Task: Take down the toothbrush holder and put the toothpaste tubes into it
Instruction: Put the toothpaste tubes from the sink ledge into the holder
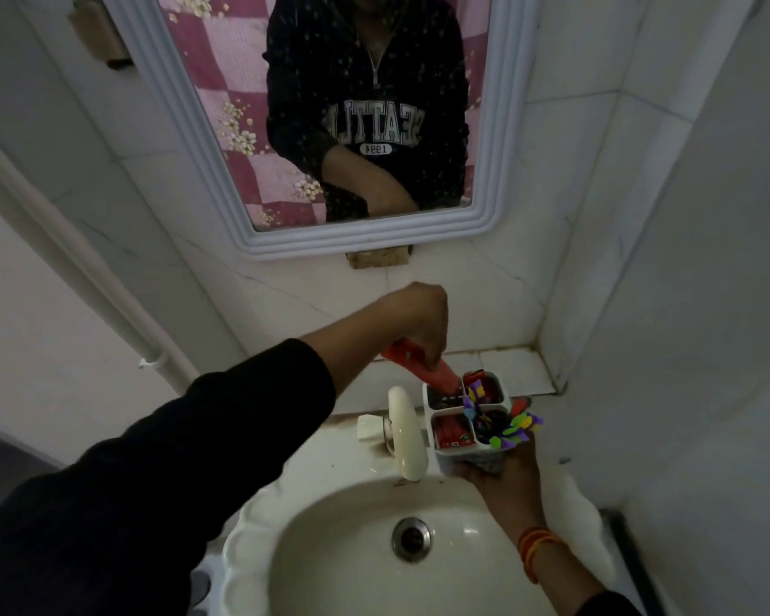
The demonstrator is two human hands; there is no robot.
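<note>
A white toothbrush holder (452, 455) with several compartments is held above the sink's back rim by my right hand (503, 475), which grips it from below. My left hand (419, 322) is closed on a red toothpaste tube (436, 374), tilted with its lower end inside the holder's back-left compartment. Another red tube (452, 431) stands in the front-left compartment, and a third red one (485, 384) shows in the back-right compartment. Multicoloured brush bristles (514, 426) stick out of the front-right compartment.
A white sink (285, 540) with a metal drain (412, 537) lies below. A cream tap (403, 431) stands just left of the holder. A tiled ledge (521, 369) runs behind it. A framed mirror (196, 126) hangs above, and a white pipe (85, 269) runs down the left wall.
</note>
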